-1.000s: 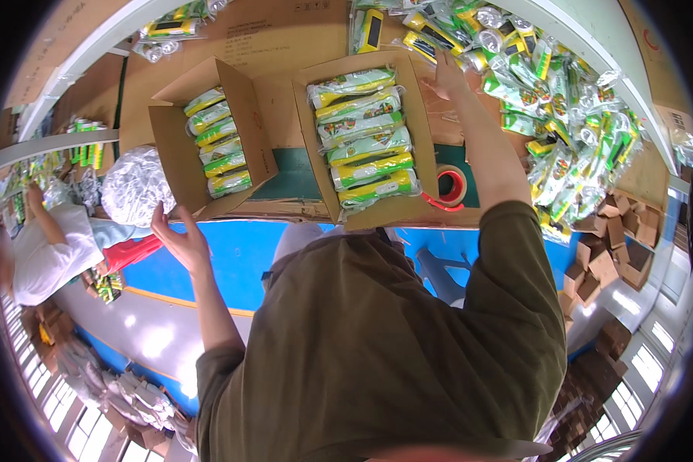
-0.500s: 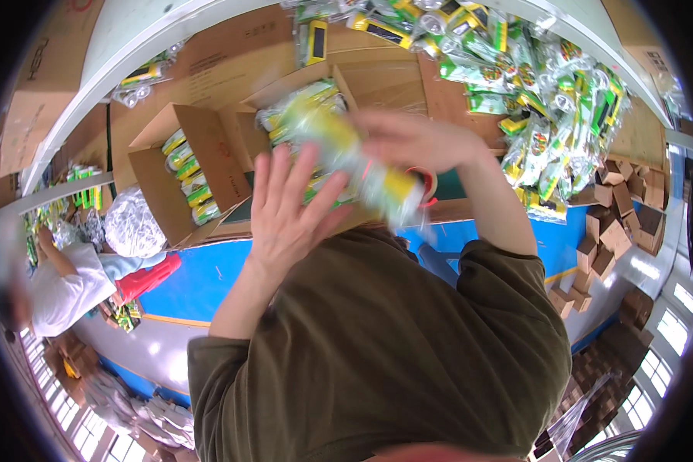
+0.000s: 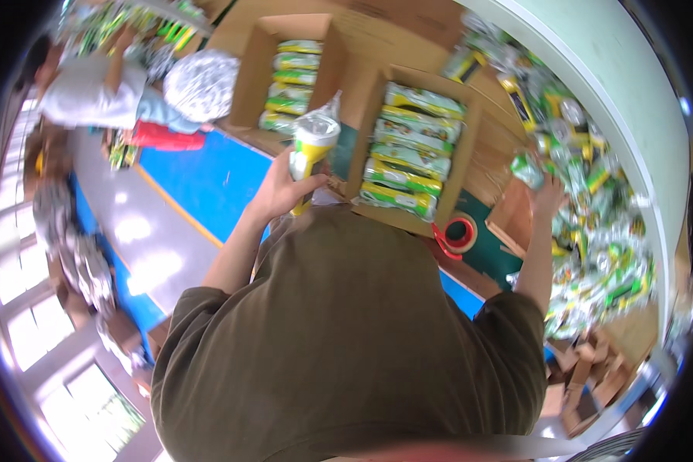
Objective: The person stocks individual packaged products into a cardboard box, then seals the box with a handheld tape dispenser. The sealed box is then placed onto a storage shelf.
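Note:
My left hand (image 3: 279, 187) is closed around a bagged flashlight (image 3: 313, 146), yellow and white with a wide round head. It is held upright in front of me, and its clear plastic bag sticks up above the head. Off to the right, my right hand (image 3: 548, 197) is at the edge of a heap of bagged flashlights (image 3: 593, 239). A green and white bagged piece (image 3: 527, 170) is beside its fingers, which are too blurred to show a grip. Between my hands an open carton (image 3: 356, 165) contains a row of bagged flashlights (image 3: 412, 146).
A second open carton (image 3: 246, 96) with bagged pieces stands farther left. Red scissors (image 3: 442, 242) and a tape roll (image 3: 461, 232) lie near the table's front edge. At far left is another person (image 3: 92, 92) beside a bundle of clear plastic (image 3: 200, 86). Small cardboard boxes (image 3: 585, 377) are piled at lower right.
The blurred flashlight that was between my hands is now upright in my left hand. My right hand has moved right to the heap. The view has turned, so the cartons appear farther right.

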